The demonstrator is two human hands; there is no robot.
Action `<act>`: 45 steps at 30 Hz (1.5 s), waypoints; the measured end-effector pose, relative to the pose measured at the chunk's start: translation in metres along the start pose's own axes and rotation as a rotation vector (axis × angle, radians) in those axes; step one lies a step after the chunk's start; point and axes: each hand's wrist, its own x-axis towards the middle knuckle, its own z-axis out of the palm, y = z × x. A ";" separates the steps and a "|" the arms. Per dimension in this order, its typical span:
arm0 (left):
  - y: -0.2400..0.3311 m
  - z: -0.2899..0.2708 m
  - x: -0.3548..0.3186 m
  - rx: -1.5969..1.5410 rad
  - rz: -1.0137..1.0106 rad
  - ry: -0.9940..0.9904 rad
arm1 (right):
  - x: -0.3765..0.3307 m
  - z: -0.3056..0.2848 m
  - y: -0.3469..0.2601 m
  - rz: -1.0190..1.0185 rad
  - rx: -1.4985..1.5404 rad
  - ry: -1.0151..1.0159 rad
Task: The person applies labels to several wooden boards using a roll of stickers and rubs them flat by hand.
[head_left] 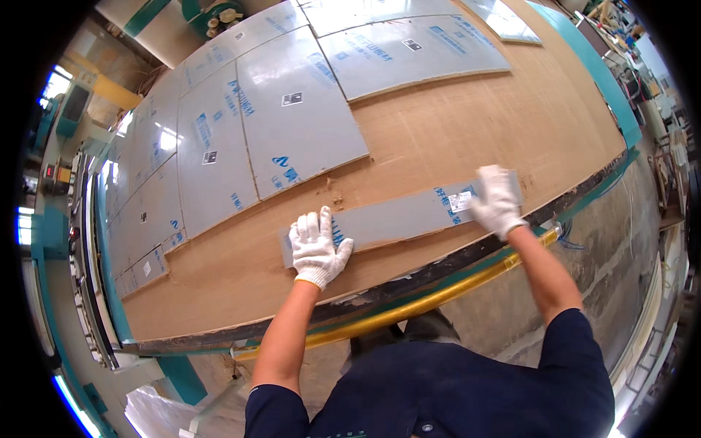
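A long narrow grey strip of board (394,217) with blue print lies along the near part of the brown machine bed (453,131). My left hand (318,247), in a white knit glove, rests on the strip's left end with its fingers stretched and the thumb apart. At the other end my right hand (498,202), gloved the same way and slightly blurred, lies over the board beside a white label (460,201). Its fingers look extended, and neither hand is wrapped around the strip.
Larger grey panels (292,109) cover the bed's left and far side, with another panel (416,55) at the back. Wood scraps (335,191) lie beside the strip. A yellow tube (409,310) runs along the near edge. Teal machine parts (584,66) border the bed.
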 end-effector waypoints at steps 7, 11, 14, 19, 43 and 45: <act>0.002 0.016 0.010 0.102 0.093 0.081 | 0.033 0.049 -0.262 -0.246 0.371 -0.049; -0.006 0.002 0.000 0.032 -0.006 -0.023 | 0.046 -0.022 -0.187 -0.185 0.308 -0.362; 0.002 0.001 0.008 0.015 0.015 -0.016 | 0.004 0.004 0.002 0.066 -0.047 0.003; 0.014 0.005 0.017 0.077 0.084 -0.066 | -0.006 0.014 0.032 0.154 -0.262 0.100; 0.082 0.008 0.052 -0.098 0.371 -0.041 | 0.044 -0.009 -0.025 0.054 -0.091 -0.221; 0.091 0.008 0.059 -0.100 0.395 -0.053 | 0.023 0.003 0.097 0.263 -0.235 0.045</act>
